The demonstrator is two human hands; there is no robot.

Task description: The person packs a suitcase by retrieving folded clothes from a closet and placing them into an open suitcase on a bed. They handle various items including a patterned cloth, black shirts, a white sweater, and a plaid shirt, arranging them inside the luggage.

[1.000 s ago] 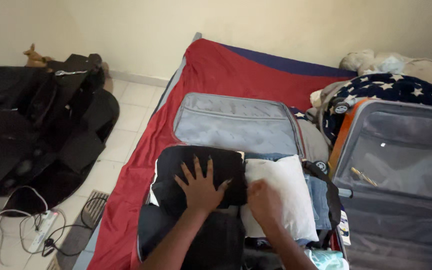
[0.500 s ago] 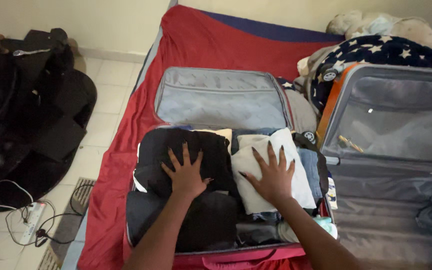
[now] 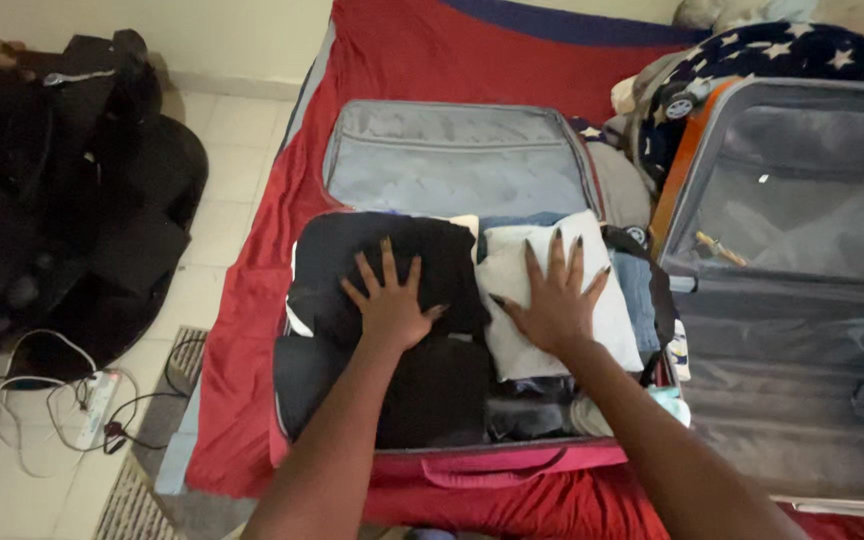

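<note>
An open suitcase (image 3: 304, 452) lies on a bed with a red sheet (image 3: 252, 330), packed with folded clothes. My left hand (image 3: 390, 302) lies flat, fingers spread, on a folded black garment (image 3: 352, 255) in its left half. My right hand (image 3: 555, 297) presses flat, fingers spread, on a folded white garment (image 3: 607, 335) in the right half. Blue denim (image 3: 640, 290) shows under the white piece. The suitcase's grey lid (image 3: 457, 160) lies open behind the clothes.
A second, larger grey suitcase (image 3: 792, 300) lies open to the right. A star-patterned dark blanket (image 3: 752, 55) is heaped behind it. On the tiled floor at left stand black bags (image 3: 62, 200) and a power strip with tangled cables (image 3: 92, 405).
My right hand went from a closed grip at the white garment's edge to lying flat and spread on it. The view has tilted down toward the suitcase; the left hand stays on the black garment.
</note>
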